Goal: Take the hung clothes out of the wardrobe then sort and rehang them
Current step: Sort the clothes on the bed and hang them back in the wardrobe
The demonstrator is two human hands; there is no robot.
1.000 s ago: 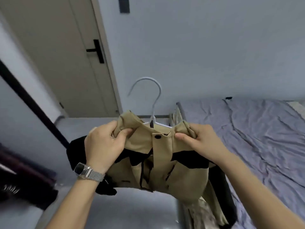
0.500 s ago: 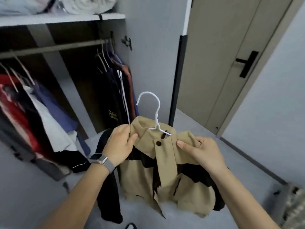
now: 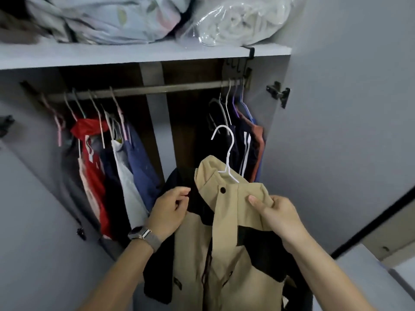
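Note:
A tan and black jacket (image 3: pixel 226 232) hangs on a white hanger (image 3: pixel 229 153) in front of the open wardrobe, with the hook pointing up below the rail (image 3: pixel 170 88). My right hand (image 3: pixel 278 218) grips the tan collar on the right side. My left hand (image 3: pixel 168 212), with a watch on its wrist, has curled fingers that pinch the jacket's black shoulder left of the collar. One group of hung clothes (image 3: pixel 107 176) fills the rail's left part. Dark garments (image 3: pixel 247 144) hang at its right end. The rail's middle stretch is bare.
A shelf (image 3: pixel 134 56) above the rail carries folded bedding (image 3: pixel 112 19) and a plastic-wrapped bundle (image 3: pixel 242 21). The wardrobe's right side panel (image 3: pixel 336 131) bears a hinge (image 3: pixel 278 94). A grey wardrobe panel (image 3: pixel 33 198) stands at the left.
The view swung from the bed and door round to the wardrobe, and the jacket came with it toward the rail. My left hand moved off the collar onto the black shoulder.

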